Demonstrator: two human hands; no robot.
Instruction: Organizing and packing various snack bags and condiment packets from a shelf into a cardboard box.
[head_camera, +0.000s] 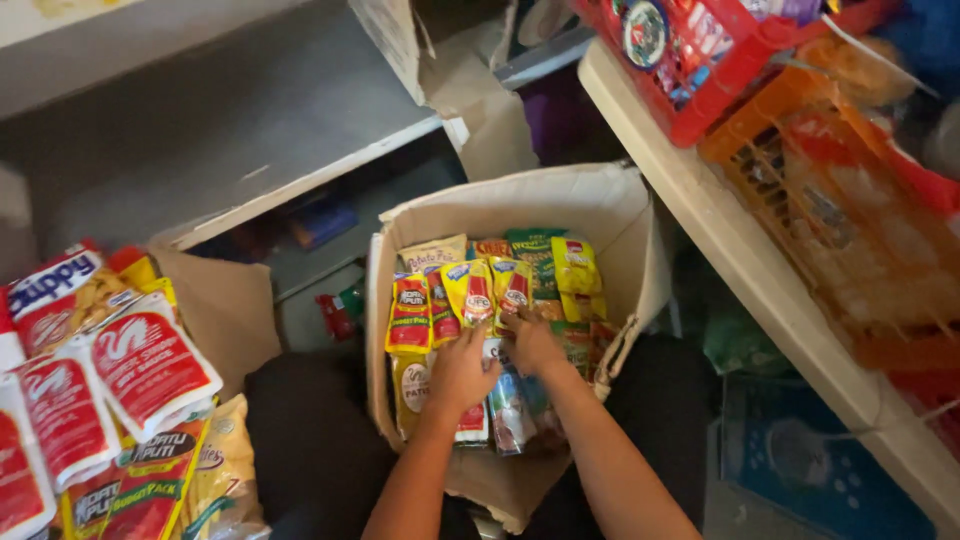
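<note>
From the head camera, the left hand (462, 368) and the right hand (532, 343) are both down inside an open cardboard box (610, 215), side by side and nearly touching. The left hand's fingers curl loosely over the lower edge of a row of yellow and red sachets (470, 292); whether it actually grips one cannot be told. The right hand lies with fingers spread flat on the packets just beside that row, pressing on them rather than closing around anything. The sachets stand packed upright in the box, directly ahead of and under the fingertips, with green packets (537, 248) behind them toward the far wall of the box.

Well to the left, apart from both hands, lies a heap of white and red pouches (148, 362). To the right runs a pale shelf (700, 215) bearing an orange crate (800, 170) and, farther back, a red basket (730, 70).
</note>
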